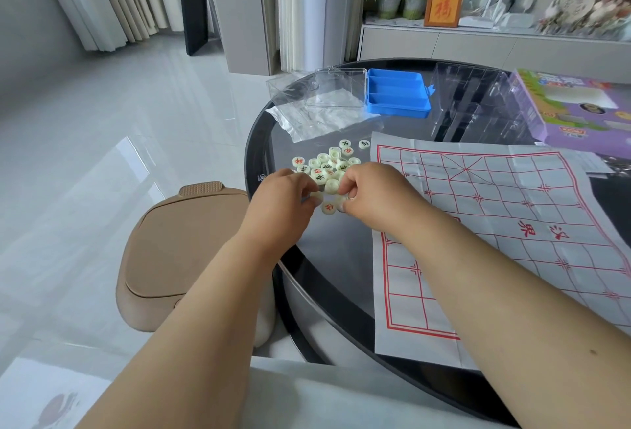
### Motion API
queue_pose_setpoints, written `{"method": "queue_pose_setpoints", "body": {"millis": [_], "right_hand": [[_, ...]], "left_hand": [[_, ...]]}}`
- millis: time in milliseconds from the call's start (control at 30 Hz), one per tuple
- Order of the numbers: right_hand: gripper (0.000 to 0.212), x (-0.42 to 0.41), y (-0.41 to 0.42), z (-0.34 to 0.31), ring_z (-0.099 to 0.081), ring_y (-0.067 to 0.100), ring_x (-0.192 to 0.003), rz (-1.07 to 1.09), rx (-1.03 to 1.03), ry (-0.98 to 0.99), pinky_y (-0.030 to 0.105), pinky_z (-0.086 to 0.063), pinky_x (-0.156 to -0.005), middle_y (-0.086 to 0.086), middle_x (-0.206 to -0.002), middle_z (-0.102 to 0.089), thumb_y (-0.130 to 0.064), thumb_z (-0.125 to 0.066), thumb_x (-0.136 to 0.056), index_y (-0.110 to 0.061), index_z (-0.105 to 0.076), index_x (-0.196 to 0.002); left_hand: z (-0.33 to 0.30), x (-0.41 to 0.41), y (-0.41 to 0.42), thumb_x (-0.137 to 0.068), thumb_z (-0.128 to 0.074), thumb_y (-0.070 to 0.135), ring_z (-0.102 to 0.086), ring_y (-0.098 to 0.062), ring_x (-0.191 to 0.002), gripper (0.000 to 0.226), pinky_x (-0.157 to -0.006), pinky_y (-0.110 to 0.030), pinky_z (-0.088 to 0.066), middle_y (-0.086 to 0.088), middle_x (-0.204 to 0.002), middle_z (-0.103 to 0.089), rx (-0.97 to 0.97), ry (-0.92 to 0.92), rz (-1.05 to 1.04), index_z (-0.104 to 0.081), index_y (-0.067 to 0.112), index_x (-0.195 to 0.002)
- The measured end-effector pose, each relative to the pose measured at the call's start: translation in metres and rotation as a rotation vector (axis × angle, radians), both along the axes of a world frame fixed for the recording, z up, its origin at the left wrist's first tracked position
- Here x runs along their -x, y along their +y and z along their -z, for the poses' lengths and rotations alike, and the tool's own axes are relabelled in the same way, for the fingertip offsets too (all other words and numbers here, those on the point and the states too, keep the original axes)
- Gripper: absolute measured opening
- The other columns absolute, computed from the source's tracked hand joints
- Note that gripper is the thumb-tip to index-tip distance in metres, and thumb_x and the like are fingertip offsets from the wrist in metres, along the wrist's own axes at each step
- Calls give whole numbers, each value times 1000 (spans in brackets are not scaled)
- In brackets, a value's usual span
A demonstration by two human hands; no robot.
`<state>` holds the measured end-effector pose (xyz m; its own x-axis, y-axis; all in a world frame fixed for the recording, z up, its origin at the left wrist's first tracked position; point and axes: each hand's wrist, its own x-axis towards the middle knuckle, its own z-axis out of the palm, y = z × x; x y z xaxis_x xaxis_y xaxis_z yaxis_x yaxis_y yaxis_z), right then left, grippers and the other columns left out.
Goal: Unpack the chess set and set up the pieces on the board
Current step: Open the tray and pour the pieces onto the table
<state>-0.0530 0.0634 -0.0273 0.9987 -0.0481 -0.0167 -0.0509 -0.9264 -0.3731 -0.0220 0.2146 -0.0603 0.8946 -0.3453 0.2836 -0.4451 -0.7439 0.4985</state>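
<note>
A heap of several pale round Chinese chess pieces (329, 164), marked in red or black, lies on the dark round table (327, 258) left of the paper board (495, 224). The board is a creased white sheet with a red grid and carries no pieces. My left hand (283, 194) and my right hand (370, 189) meet at the near edge of the heap. Each pinches a pale piece between thumb and fingers. One red-marked piece (328, 207) lies on the table just below my fingertips.
The empty blue tray (397, 92) with its clear lid (336, 87) stands at the table's far side, on a crumpled plastic bag (307, 118). A clear plastic insert (478, 104) and purple box (577, 111) sit far right. A tan bin (181, 247) stands left of the table.
</note>
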Motion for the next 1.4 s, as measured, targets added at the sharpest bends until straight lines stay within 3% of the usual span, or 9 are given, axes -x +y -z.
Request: {"method": "queue_pose_setpoints", "body": {"millis": [133,267,467,600,733,933,1167,1400], "right_hand": [[17,-2,2,-2,-62,25,-91,-27,70,26,32,-51,-78,9,-97,-67,-24,-63,-87,-12,-69,-98],[18,-2,0,-3,-61,25,-89,-47,64,50,32,-49,-76,9,-93,-67,-24,-54,-94,-12,-67,-97],[26,-2,-6,-2,-62,32,-92,-2,-19,56,30,-41,-65,18,-101,-67,-17,-47,-96,-3,-68,-100],[20,-3,-9,1,-61,23,-85,38,-19,9,28,-45,-67,7,-93,-68,-19,-50,-94,-13,-69,-94],[14,-8,-9,4,-61,21,-85,78,30,-67,29,-47,-69,1,-89,-67,-21,-56,-90,-20,-69,-95],[21,-19,1,4,-61,18,-80,26,-64,-91,24,-43,-64,-1,-92,-63,-26,-67,-84,-23,-65,-105],[19,-18,3,10,-60,21,-91,5,-8,-101,27,-45,-74,2,-98,-66,-25,-66,-86,-18,-65,-103],[18,-13,-3,3,-61,25,-86,82,17,-109,31,-49,-71,8,-95,-67,-15,-50,-92,-10,-67,-96]], "left_hand": [[3,-1,0,-95,-49,24,-53,-25,-86,28,-78,-36,-42,-9,-88,-60,-38,-14,-16,-65,2,-85],[2,-1,1,-97,-44,25,-44,-25,-74,35,-63,-32,-29,-6,-73,-47,-79,-13,-53,-49,4,-70],[0,-2,6,-95,-44,29,-48,-26,-77,31,-63,-31,-30,-7,-79,-50,-154,-13,-81,-49,8,-73],[-2,-6,11,-93,-49,29,-51,-28,-81,26,-66,-34,-38,-8,-85,-56,-95,-17,-155,-56,7,-81],[0,-15,25,-90,-53,20,-52,-29,-96,18,-82,-39,-45,-9,-98,-60,25,-49,-241,-65,9,-96],[9,-23,29,-84,-66,36,-49,-27,-104,33,-86,-33,-41,-4,-105,-58,-37,34,-201,-66,18,-111],[7,-19,17,-81,-65,46,-48,-22,-100,28,-85,-37,-42,6,-92,-48,-39,15,-222,-66,26,-101],[10,-19,13,-91,-55,36,-51,-27,-98,25,-84,-39,-43,-5,-98,-58,-62,-55,-190,-67,15,-98]]}}
